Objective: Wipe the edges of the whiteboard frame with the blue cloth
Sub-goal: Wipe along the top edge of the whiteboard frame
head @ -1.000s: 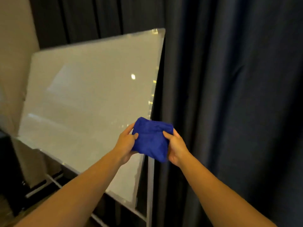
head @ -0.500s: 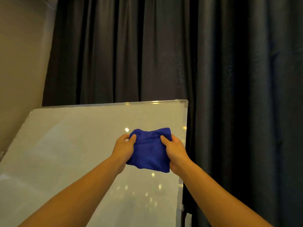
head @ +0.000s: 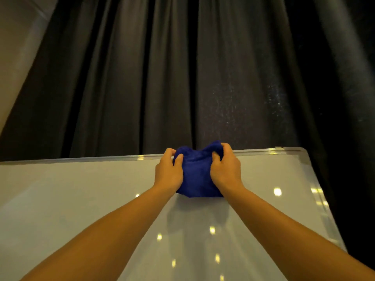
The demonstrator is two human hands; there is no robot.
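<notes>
The bunched blue cloth [head: 197, 173] lies over the top edge of the whiteboard frame [head: 91, 158], a thin silver rail. My left hand [head: 168, 171] grips the cloth's left side and my right hand [head: 225, 169] grips its right side, fingers curled over the top. The cloth hangs down onto the glossy white board surface [head: 81, 199]. The frame's top right corner [head: 302, 152] and right edge [head: 322, 201] show to the right. The rail under the cloth is hidden.
Dark grey curtains [head: 182, 78] hang right behind the board and down its right side. A beige wall [head: 14, 47] stands at the upper left. Small ceiling-light reflections dot the board.
Both hands have lifted the cloth from in front of the board up onto its top edge. The view has tilted up, so the board now fills the lower half.
</notes>
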